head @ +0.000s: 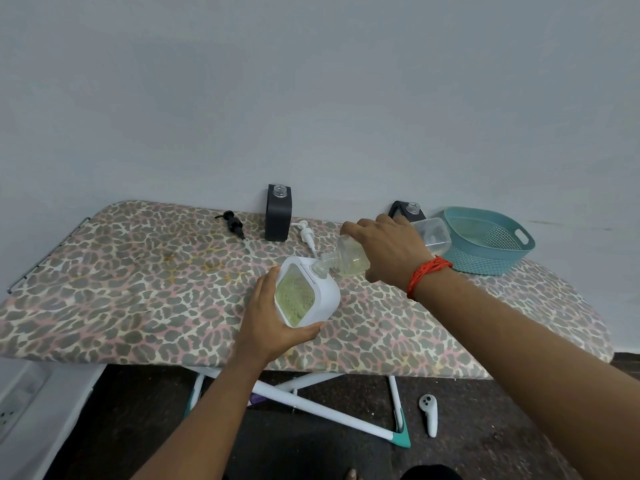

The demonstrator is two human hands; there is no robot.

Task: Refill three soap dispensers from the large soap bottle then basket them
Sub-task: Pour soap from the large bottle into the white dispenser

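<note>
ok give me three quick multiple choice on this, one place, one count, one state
1. Where is the basket?
A. right end of the board
B. on the floor
C. left end of the board

2. How many pumps lie loose on the board?
A. one
B. two
C. four

3. The bottle in the right hand is
A. upright
B. tilted, neck at the white dispenser
C. lying flat, let go

Key: 1 A, it sits at the board's right end. 2 B, a black pump and a white pump. 3 B, its neck meets the opening of the dispenser, which the left hand holds.
</note>
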